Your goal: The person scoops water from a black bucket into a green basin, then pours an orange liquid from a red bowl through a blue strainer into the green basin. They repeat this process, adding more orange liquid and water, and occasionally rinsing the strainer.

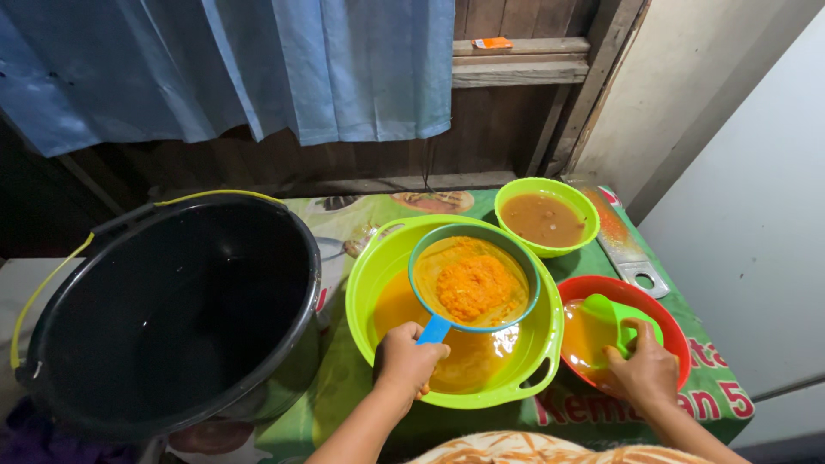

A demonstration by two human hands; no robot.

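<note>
Left hand (406, 361) is clamped on the blue sieve (474, 277) handle over the large green bowl (371, 283); right hand (644, 371) grips a green scoop (612, 316) in the red bowl (666, 309).

Blue curtain (258, 60) over dark wood wall (498, 120) — pale wall (739, 172) right.

A home kitchen corner: plank wall (507, 120), bowls of orange liquid (543, 219), black bucket (172, 318).
</note>
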